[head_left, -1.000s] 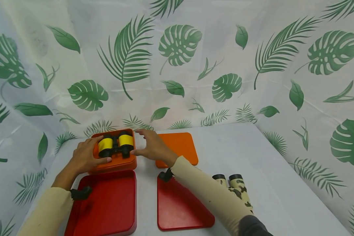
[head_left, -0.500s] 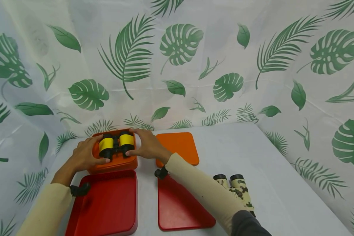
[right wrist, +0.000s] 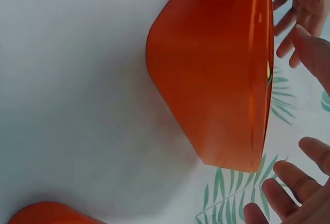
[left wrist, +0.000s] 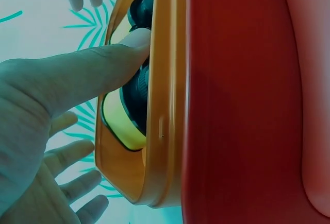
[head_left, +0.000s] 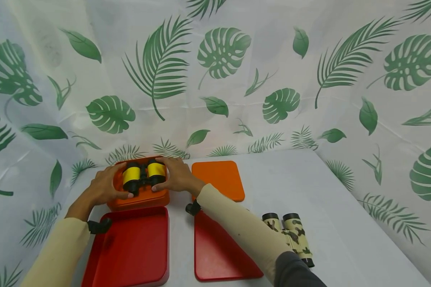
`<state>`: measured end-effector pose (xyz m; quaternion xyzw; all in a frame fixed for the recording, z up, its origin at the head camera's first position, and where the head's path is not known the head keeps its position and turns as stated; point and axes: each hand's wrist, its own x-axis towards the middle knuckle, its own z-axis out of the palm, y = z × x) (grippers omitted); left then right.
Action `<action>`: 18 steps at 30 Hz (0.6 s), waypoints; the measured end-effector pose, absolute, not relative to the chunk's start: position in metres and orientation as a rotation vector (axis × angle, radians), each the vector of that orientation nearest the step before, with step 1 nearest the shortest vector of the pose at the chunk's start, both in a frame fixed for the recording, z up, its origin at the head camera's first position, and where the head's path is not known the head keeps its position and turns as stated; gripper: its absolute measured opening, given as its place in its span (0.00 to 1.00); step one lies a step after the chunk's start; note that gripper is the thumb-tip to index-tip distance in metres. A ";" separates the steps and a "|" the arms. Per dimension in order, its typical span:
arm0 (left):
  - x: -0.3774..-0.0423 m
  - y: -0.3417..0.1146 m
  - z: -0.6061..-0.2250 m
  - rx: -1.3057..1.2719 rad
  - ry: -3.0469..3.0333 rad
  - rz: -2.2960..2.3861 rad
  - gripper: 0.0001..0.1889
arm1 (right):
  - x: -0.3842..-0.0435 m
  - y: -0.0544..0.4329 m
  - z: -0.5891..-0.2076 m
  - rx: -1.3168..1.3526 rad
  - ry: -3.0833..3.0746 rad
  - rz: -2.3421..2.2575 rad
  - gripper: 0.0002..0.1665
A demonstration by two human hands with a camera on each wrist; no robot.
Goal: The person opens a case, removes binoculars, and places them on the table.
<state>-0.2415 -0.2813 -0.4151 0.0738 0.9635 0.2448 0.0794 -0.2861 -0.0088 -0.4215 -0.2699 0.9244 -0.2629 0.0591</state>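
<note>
Yellow and black binoculars (head_left: 155,170) lie in an open orange box (head_left: 140,203) at the back left. My left hand (head_left: 103,186) is at the box's left side, fingers spread and thumb reaching over the front rim toward the binoculars. In the left wrist view that thumb (left wrist: 98,72) overlaps the binoculars' black part, while the other fingers stand outside the box. My right hand (head_left: 176,175) reaches over the box's right edge, its thumb close by the near eyepiece. The right wrist view has its fingers (right wrist: 294,180) spread beside the box wall.
Directly in front of the orange box is an open red box (head_left: 136,247). An orange lid (head_left: 219,179) and a red lid (head_left: 219,251) lie to the right, the red one partly under my right sleeve. Camouflage binoculars (head_left: 298,239) rest farther right on the white table (head_left: 344,239).
My right hand has moved left, from beside the orange box to over its right edge at the binoculars. The left hand has hardly moved. The head view has shifted slightly.
</note>
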 end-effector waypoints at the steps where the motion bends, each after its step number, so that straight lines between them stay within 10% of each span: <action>1: -0.242 -0.282 -0.416 0.220 2.881 0.734 0.63 | -0.287 -0.009 -0.422 -0.817 2.804 -0.785 0.61; 18: -0.251 -0.282 -0.419 0.226 2.862 0.742 0.63 | -0.305 -0.020 -0.436 -0.819 2.783 -0.682 0.64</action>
